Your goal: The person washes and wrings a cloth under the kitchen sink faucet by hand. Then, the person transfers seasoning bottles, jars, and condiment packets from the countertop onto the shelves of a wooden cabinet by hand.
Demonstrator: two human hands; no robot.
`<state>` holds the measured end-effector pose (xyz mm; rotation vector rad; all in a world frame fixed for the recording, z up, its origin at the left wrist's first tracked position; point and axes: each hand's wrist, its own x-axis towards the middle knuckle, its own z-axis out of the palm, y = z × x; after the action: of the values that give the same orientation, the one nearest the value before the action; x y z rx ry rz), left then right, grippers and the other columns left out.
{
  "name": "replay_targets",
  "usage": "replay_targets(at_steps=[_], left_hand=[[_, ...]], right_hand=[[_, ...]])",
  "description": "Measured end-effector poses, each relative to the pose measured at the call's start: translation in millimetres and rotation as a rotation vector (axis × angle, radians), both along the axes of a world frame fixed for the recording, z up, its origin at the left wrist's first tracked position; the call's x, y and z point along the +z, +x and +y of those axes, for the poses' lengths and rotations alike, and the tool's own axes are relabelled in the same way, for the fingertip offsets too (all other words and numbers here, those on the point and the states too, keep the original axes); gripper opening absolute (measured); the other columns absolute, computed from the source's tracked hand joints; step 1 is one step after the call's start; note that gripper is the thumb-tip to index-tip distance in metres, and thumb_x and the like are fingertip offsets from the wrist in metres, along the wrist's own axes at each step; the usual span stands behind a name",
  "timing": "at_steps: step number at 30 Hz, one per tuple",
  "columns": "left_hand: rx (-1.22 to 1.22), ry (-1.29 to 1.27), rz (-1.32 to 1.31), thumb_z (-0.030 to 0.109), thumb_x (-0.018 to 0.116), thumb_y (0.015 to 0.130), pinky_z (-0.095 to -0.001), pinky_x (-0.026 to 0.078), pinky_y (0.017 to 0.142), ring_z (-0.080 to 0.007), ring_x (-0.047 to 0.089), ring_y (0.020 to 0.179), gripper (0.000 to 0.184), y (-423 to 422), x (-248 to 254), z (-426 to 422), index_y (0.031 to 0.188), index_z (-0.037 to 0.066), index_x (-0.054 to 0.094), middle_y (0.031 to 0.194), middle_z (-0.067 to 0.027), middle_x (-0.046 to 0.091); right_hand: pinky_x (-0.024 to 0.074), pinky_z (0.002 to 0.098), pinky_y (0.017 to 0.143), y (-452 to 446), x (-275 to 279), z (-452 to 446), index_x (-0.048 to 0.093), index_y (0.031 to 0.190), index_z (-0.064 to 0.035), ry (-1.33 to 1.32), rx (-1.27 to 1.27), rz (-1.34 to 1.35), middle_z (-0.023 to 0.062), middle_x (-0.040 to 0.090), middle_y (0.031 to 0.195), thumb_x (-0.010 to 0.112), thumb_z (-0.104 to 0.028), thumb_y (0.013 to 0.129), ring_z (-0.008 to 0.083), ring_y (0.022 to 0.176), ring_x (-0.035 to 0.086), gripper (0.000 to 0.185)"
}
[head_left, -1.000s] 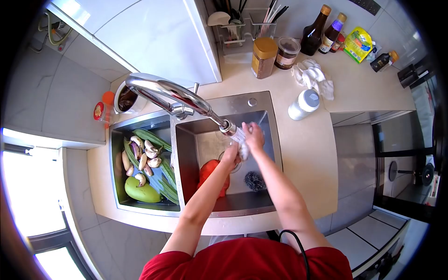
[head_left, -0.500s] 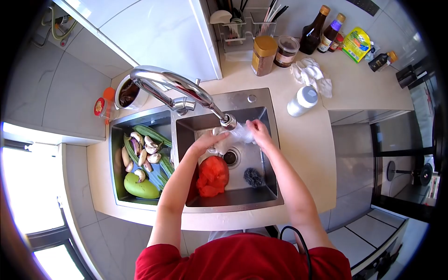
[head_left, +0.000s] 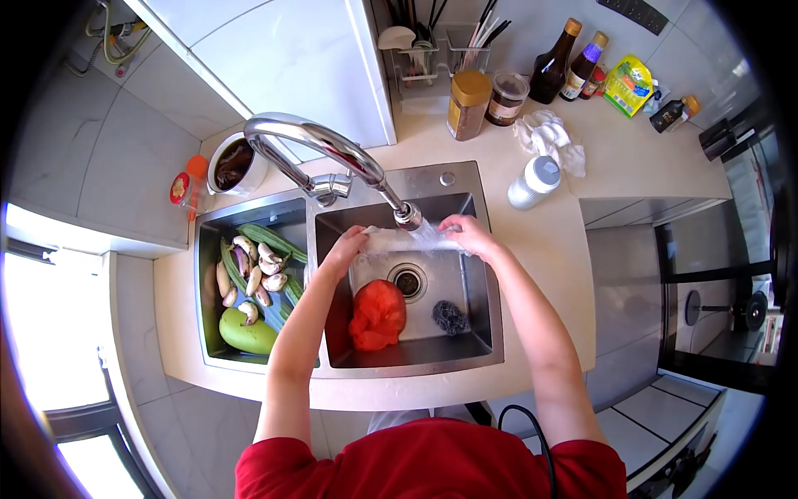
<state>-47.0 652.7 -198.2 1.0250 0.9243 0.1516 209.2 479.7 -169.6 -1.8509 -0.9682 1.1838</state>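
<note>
A thin, wet white cloth point(head_left: 386, 241) is stretched sideways between my two hands in the right sink basin point(head_left: 353, 363). My left hand point(head_left: 345, 248) grips its left end, near the basin's left wall. Its right end is pinched in my right hand point(head_left: 468, 235). Water runs from the chrome faucet point(head_left: 407, 214) onto the cloth's right half. Below the cloth, a crumpled red plastic bag point(head_left: 378, 314) lies left of the drain point(head_left: 407, 283). A dark scouring pad point(head_left: 450, 318) rests to the drain's right.
The left basin holds green gourds point(head_left: 278, 241), small eggplants point(head_left: 271, 259) and a large green fruit point(head_left: 248, 335). Behind it stands a pot of dark liquid point(head_left: 234, 166). Jars point(head_left: 470, 104), bottles point(head_left: 555, 62), a white-capped container point(head_left: 534, 183) and a crumpled white cloth point(head_left: 549, 137) occupy the right counter.
The white cloth, bunched before, is now spread out between my hands. My left hand has moved left, away from my right hand. Water now streams visibly from the faucet.
</note>
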Motion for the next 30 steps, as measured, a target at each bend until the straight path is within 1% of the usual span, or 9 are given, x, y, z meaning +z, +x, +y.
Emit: replay_targets(at_steps=[2, 5, 8, 9, 13, 17, 22, 26, 30], left_hand=[[-0.255, 0.615, 0.148, 0.012, 0.051, 0.087, -0.0251, 0.042, 0.074, -0.0101, 0.052, 0.082, 0.023, 2, -11, 2, 0.109, 0.007, 0.054, 0.089, -0.0002, 0.057], [0.077, 0.733, 0.217, 0.014, 0.052, 0.087, -0.0275, 0.045, 0.062, -0.0141, 0.053, 0.063, 0.029, 4, -58, -18, 0.116, 0.012, 0.056, 0.085, -0.0005, 0.059], [0.502, -0.328, -0.225, 0.027, 0.045, 0.093, -0.0325, 0.049, 0.075, -0.0183, 0.056, 0.090, 0.036, 42, -21, -94, 0.126, 0.013, 0.047, 0.108, -0.0048, 0.059], [0.391, -0.556, -0.549, 0.032, 0.043, 0.094, -0.0334, 0.046, 0.088, -0.0217, 0.052, 0.105, 0.043, 50, -74, -95, 0.130, 0.009, 0.041, 0.119, -0.0070, 0.053], [0.276, -0.708, -0.833, 0.041, 0.038, 0.092, -0.0371, 0.035, 0.100, -0.0234, 0.050, 0.111, 0.053, 46, -45, -114, 0.128, 0.002, 0.042, 0.122, -0.0104, 0.052], [0.334, -0.782, -0.986, 0.056, 0.027, 0.090, -0.0448, 0.025, 0.107, -0.0329, 0.035, 0.127, 0.071, 55, 3, -121, 0.131, -0.001, 0.037, 0.137, -0.0145, 0.039], [0.408, -0.916, -0.870, 0.060, 0.029, 0.088, -0.0478, 0.023, 0.108, -0.0352, 0.033, 0.128, 0.075, 61, -12, -108, 0.134, 0.002, 0.034, 0.140, -0.0154, 0.035], [0.081, -0.885, -0.627, 0.064, 0.032, 0.086, -0.0512, 0.026, 0.105, -0.0363, 0.038, 0.125, 0.077, 43, -29, -76, 0.137, 0.007, 0.032, 0.137, -0.0156, 0.040], [0.192, -0.641, -0.253, 0.064, 0.034, 0.086, -0.0558, 0.028, 0.101, -0.0339, 0.039, 0.125, 0.073, 35, -22, -72, 0.140, 0.016, 0.028, 0.137, -0.0147, 0.039]], right_hand=[[0.0478, 0.0324, 0.079, 0, 3, 2, 0.062, 0.098, -0.0075, -0.004, -0.038, 0.096, 0.0110, 0.065, 0.094, 0.060, -0.005, 0.078, 0.0227, 0.089, 0.062, 0.020], [0.0482, 0.0351, 0.077, -31, 27, -4, 0.058, 0.100, -0.0053, 0.299, -0.002, -0.222, 0.0132, 0.064, 0.096, 0.058, -0.002, 0.078, 0.0253, 0.087, 0.062, 0.023], [0.0471, 0.0359, 0.081, -90, 28, -9, 0.059, 0.098, -0.0057, 0.491, 0.102, -0.341, 0.0133, 0.062, 0.096, 0.054, 0.003, 0.077, 0.0289, 0.090, 0.060, 0.024], [0.0468, 0.0356, 0.083, -112, 20, -13, 0.060, 0.100, -0.0059, 0.585, 0.136, -0.386, 0.0132, 0.062, 0.099, 0.054, 0.004, 0.076, 0.0288, 0.092, 0.060, 0.026], [0.0475, 0.0363, 0.081, -133, 41, -34, 0.054, 0.113, -0.0077, 0.392, 0.096, 0.013, 0.0145, 0.061, 0.102, 0.053, -0.003, 0.082, 0.0302, 0.093, 0.060, 0.031], [0.0412, 0.0417, 0.085, -83, -20, -30, 0.054, 0.109, -0.0007, 0.406, -0.454, -0.619, 0.0174, 0.057, 0.109, 0.054, -0.021, 0.088, 0.0330, 0.099, 0.055, 0.030], [0.0418, 0.0310, 0.077, -62, -41, -21, 0.059, 0.097, -0.0003, -0.011, -0.545, 0.488, 0.0087, 0.061, 0.095, 0.055, -0.035, 0.089, 0.0164, 0.089, 0.055, 0.036], [0.0411, 0.0265, 0.068, -54, -64, -23, 0.059, 0.090, -0.0028, 0.158, -0.504, 0.454, 0.0021, 0.059, 0.082, 0.057, -0.036, 0.088, 0.0111, 0.076, 0.052, 0.033], [0.0430, 0.0265, 0.064, -55, -23, -16, 0.059, 0.092, -0.0043, 0.141, -0.714, 0.761, 0.0019, 0.059, 0.079, 0.062, -0.036, 0.084, 0.0121, 0.072, 0.054, 0.033]])
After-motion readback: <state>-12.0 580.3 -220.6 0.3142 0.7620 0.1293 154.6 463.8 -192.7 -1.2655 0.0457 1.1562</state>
